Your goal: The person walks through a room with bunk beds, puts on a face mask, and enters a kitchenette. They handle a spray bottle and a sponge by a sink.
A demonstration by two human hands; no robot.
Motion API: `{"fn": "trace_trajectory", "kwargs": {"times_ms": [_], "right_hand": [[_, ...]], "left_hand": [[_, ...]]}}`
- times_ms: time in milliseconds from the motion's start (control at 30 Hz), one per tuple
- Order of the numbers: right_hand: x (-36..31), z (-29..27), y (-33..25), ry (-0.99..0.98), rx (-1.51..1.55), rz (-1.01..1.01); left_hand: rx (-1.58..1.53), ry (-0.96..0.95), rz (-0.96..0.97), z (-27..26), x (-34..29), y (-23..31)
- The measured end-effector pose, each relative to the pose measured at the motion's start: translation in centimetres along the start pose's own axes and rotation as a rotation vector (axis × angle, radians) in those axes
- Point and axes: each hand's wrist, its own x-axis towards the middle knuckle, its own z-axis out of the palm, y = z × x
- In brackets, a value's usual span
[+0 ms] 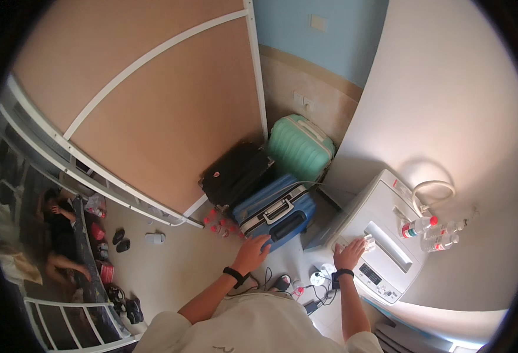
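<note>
My right hand [350, 255] lies on top of a white top-loading washing machine [362, 220], near its control panel [378, 280]. Under its fingertips, pressed to the lid, is a small crumpled whitish piece [369, 242] that looks like tissue. My left hand [252, 254] hangs in the air with its fingers apart, holding nothing. In this view it overlaps the lower edge of a blue suitcase [285, 210]; I cannot tell whether they touch.
Several clear bottles [419, 226] stand on the machine beside a pale hose [432, 187]. A black suitcase [235, 173] and a mint-green suitcase [300, 147] stand behind the blue one. Cables [323, 293] lie by my feet. Left, a person [59, 226] lies on a lower bunk.
</note>
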Motion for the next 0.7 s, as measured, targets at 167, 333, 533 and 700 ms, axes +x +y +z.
{"fn": "trace_trajectory", "kwargs": {"times_ms": [167, 333, 533, 700], "right_hand": [[0.1, 0.3, 1.9, 0.025, 0.183, -0.102], [-0.7, -1.0, 3.9, -0.066, 0.087, 0.05], [1.6, -1.7, 3.7, -0.051, 0.036, 0.119], [2.9, -2.3, 3.5, 0.036, -0.028, 0.071]], "left_hand": [[-0.034, -0.029, 0.065, -1.5, 1.9, -0.5], [0.004, 0.024, 0.052, -4.1, 2.7, -1.5], [-0.017, 0.094, -0.125, -6.8, 0.7, -3.2], [-0.02, 0.262, -0.157, -9.0, -2.2, -5.2]]}}
